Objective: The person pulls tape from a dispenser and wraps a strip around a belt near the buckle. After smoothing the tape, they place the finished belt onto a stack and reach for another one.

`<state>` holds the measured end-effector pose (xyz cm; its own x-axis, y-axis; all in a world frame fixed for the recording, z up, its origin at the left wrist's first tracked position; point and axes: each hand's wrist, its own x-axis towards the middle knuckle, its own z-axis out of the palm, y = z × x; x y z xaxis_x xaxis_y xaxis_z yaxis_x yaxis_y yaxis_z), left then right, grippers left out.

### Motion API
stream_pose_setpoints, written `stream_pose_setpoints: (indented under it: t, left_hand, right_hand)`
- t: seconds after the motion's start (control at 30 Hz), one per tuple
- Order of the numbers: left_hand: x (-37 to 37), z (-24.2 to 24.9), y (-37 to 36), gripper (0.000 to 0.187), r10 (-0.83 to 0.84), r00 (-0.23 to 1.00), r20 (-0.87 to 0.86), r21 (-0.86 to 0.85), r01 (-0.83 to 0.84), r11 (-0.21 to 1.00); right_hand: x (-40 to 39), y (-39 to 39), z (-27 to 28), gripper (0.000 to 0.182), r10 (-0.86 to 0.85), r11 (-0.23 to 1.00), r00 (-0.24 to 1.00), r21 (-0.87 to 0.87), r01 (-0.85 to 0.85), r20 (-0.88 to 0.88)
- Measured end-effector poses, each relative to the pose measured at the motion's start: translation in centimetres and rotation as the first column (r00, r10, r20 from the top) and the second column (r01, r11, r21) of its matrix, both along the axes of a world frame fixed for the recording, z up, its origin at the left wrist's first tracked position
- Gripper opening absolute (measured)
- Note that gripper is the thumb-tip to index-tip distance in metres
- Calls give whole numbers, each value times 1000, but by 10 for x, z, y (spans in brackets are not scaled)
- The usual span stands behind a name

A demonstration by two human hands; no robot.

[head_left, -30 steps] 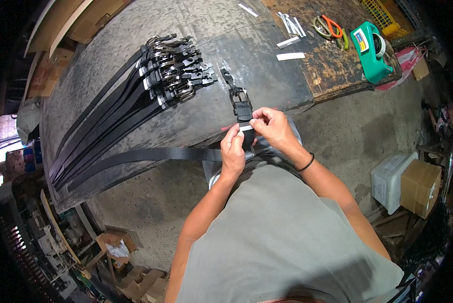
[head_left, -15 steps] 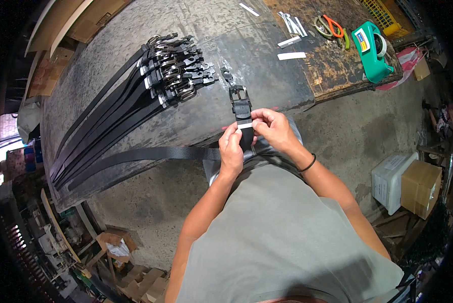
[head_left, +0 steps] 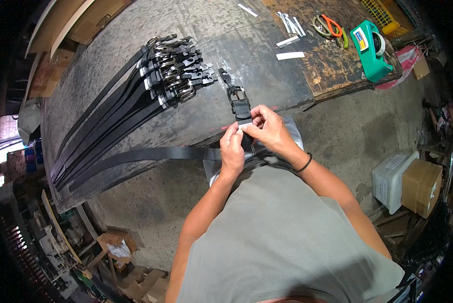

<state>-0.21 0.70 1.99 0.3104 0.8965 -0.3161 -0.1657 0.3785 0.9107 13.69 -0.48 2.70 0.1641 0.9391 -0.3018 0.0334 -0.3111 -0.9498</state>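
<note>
A black belt lies at the table's front edge, its dark metal buckle pointing away from me and a black hanger hook beyond it. A white paper strip crosses the belt just below the buckle. My left hand pinches the belt and the strip's left side. From the right, my right hand grips the same spot, thumb lying over the strip. The fingertips of both hands nearly meet. Part of the strip is hidden under the thumbs.
Several buckled belts are piled on the left of the dark table. Farther right are white strips, orange-handled scissors and a green tape dispenser. A plastic bin and cardboard box stand at right.
My right thumb has moved left across the white strip, covering more of it. The buckle and hook have shifted slightly to the left.
</note>
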Motion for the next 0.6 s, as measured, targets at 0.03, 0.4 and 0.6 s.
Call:
stream_pose_setpoints:
  t: [0.03, 0.4, 0.6]
  left_hand:
    - [-1, -3, 1, 35, -23, 1000, 20, 11, 23, 1000]
    - [0, 1, 4, 36, -6, 1000, 19, -13, 7, 1000]
    - [1, -1, 4, 36, 5, 999, 37, -24, -4, 1000]
  right_hand:
    - [0, 0, -2, 30, 5, 1000, 1000, 11, -5, 15]
    - [4, 1, -6, 24, 14, 1000, 975, 15, -11, -223]
    - [10, 2, -9, 24, -23, 1000, 967, -25, 18, -255]
